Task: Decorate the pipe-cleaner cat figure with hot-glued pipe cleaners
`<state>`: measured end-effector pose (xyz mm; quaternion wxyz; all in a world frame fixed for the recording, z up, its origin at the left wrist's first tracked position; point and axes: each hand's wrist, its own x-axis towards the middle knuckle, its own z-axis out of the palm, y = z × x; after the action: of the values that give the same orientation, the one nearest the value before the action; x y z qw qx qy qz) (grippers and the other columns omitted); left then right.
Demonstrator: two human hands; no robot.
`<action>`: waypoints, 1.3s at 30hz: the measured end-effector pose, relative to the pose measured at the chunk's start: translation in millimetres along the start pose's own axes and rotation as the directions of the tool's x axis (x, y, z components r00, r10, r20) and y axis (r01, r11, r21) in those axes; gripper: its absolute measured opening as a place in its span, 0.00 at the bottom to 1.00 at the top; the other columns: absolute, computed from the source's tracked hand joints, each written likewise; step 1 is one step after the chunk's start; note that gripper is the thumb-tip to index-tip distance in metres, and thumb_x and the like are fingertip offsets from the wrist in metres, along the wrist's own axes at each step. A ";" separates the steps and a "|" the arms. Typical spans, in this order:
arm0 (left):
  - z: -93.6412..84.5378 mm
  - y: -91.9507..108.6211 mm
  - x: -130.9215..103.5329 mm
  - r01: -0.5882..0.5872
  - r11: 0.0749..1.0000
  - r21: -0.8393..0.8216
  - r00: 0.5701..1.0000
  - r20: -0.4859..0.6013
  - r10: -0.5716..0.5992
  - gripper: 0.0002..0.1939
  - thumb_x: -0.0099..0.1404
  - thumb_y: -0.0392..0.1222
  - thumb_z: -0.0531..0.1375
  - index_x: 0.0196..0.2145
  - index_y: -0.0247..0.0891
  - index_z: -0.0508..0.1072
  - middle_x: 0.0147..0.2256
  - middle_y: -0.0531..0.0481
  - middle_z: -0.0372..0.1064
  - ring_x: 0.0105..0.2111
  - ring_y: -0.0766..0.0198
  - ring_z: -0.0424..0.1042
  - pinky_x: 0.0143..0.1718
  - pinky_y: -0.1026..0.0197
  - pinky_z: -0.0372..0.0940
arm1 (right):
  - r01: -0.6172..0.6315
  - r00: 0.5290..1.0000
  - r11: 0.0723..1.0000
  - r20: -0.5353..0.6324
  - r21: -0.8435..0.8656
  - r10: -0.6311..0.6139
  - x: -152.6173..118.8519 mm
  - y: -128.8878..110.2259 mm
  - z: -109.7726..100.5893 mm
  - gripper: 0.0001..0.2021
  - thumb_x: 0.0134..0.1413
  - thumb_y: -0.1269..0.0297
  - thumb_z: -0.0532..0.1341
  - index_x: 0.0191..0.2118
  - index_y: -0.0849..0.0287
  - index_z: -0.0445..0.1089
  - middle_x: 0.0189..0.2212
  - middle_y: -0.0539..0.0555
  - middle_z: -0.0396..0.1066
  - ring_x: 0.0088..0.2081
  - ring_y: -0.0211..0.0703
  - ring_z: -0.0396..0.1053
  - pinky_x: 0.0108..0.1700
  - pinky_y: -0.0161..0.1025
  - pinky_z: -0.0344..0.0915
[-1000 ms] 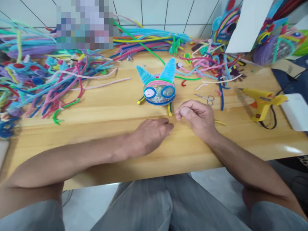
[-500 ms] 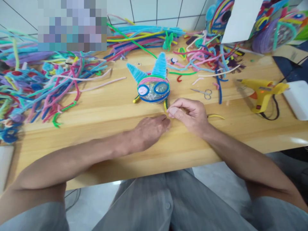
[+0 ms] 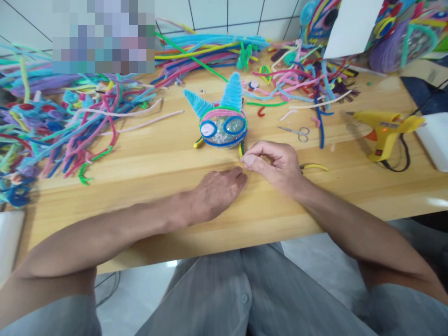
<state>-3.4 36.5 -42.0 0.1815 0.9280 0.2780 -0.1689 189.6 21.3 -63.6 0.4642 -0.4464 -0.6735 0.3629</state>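
Note:
My left hand (image 3: 222, 192) rests low over the table, its fingers curled and pressed together; what they hold, if anything, is hidden. Touching or nearly touching its fingertips, my right hand (image 3: 275, 167) makes a pinch between thumb and forefinger around something too small to make out. Just beyond both hands stands a clear, rounded craft head (image 3: 223, 135) with two light-blue pipe-cleaner ears (image 3: 232, 91) and blue rings for eyes. One ring has a pale disc in it, the other shows clear. Yellow-and-dark ends stick out below the head, one close to my right fingertips.
Small scissors (image 3: 301, 134) and a yellow glue gun (image 3: 387, 133) lie to the right. Yellow-handled pliers (image 3: 315, 166) show partly behind my right wrist. Tangled pipe cleaners (image 3: 94, 121) cover the left, with bundles (image 3: 210, 51) along the back. Finished-looking crafts (image 3: 402, 46) stand at the far right.
Both hands keep nearly the same pose beside the head. The view has shifted slightly; nothing on the table has visibly been moved.

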 end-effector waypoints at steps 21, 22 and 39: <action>-3.5 0.4 -10.1 0.069 0.989 -0.132 0.997 0.030 -0.065 0.13 0.79 0.34 0.51 0.52 0.35 0.73 0.51 0.42 0.76 0.45 0.52 0.80 0.42 0.52 0.74 | 0.065 0.998 0.996 0.019 -0.056 -0.064 -0.3 1.9 1.0 0.12 0.68 0.57 0.66 0.34 0.58 0.78 0.28 0.49 0.79 0.31 0.39 0.73 0.36 0.37 0.67; -2.6 -0.3 -12.0 0.079 0.984 -0.161 0.997 0.008 -0.079 0.12 0.78 0.34 0.52 0.51 0.36 0.74 0.50 0.43 0.77 0.44 0.53 0.80 0.42 0.53 0.74 | 0.069 0.997 0.996 0.024 -0.058 -0.068 -0.2 2.3 1.0 0.12 0.68 0.57 0.66 0.34 0.58 0.77 0.28 0.49 0.78 0.31 0.39 0.73 0.36 0.37 0.67; -0.2 16.3 3.9 0.071 0.994 0.079 0.997 -0.020 -0.069 0.16 0.80 0.32 0.50 0.58 0.33 0.72 0.52 0.35 0.79 0.46 0.48 0.82 0.37 0.54 0.76 | 0.092 0.995 0.995 0.033 -0.047 -0.090 -1.1 2.8 3.9 0.09 0.68 0.62 0.67 0.34 0.58 0.78 0.28 0.48 0.78 0.30 0.37 0.73 0.35 0.34 0.66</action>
<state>9.1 25.7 -39.5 0.1358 0.9257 0.3050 -0.1779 186.8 20.9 -67.6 0.4589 -0.4206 -0.7088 0.3317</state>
